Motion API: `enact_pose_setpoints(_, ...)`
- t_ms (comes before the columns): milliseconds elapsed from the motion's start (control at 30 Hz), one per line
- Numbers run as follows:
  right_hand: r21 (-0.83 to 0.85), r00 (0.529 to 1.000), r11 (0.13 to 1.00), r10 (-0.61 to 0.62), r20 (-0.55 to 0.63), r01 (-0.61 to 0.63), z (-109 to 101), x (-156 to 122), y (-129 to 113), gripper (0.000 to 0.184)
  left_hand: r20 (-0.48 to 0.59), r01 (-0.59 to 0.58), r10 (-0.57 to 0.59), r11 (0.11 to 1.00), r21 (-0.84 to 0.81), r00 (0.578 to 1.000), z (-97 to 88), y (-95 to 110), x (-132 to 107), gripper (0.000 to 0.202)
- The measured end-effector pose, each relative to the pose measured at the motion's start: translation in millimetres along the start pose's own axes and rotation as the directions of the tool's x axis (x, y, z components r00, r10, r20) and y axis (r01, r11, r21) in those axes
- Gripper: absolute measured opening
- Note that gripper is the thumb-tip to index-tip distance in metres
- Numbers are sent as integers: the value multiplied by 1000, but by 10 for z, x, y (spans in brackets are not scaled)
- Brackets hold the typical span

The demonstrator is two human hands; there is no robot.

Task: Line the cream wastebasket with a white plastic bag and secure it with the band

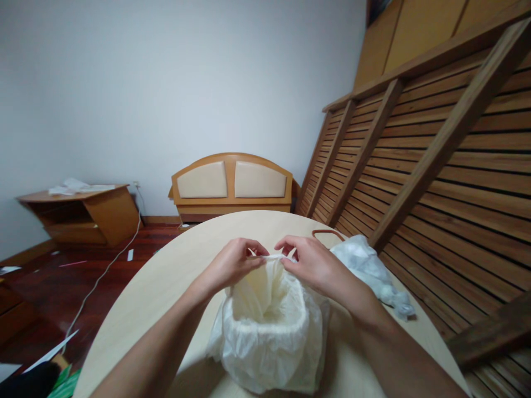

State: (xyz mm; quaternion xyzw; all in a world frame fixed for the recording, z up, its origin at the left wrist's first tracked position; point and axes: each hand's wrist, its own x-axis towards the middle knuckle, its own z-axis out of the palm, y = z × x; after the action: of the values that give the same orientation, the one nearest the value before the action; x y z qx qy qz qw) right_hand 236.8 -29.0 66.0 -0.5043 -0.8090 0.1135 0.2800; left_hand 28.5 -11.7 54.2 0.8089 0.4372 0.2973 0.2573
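A white plastic bag (pixel 265 354) lines a squarish open bin on the round table, its edge folded outward over the rim. The bin itself is hidden under the plastic. At the far rim, my left hand (pixel 243 257) pinches the bag's edge between thumb and fingers. Just to its right, my right hand (pixel 305 257) also has thumb and fingers closed on that edge. A small gap separates the two hands. Inside, the plastic hangs loose and wrinkled.
The pale round table (pixel 194 249) carries a filled, translucent plastic bag (pixel 365 262) and a brown loop-shaped handle (pixel 327 232) on the right. Wooden slatted panels (pixel 415 182) lean close to the table's right edge. Behind stands a headboard (pixel 230 202); a low cabinet (pixel 103 215) is at left.
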Motion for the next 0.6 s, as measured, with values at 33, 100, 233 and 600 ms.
enact_pose_setpoints(33,1,1000,1000,2,3,-2,1,2,6,32,1,6,-6,1000,11,1000,-7,4,-4,22)
enact_pose_setpoints(100,-8,1000,1000,0,7,1,5,1,8,33,-3,6,-6,1000,29,1000,-17,28,-15,22)
enact_pose_setpoints(233,-45,1000,999,14,28,-13,-7,-23,-22,31,-35,-8,10,998,68,999,-7,122,-51,20)
enact_pose_setpoints(600,-93,995,993,-78,-69,71,-89,16,-73,15,-163,-7,41,980,201,986,-49,182,-90,17)
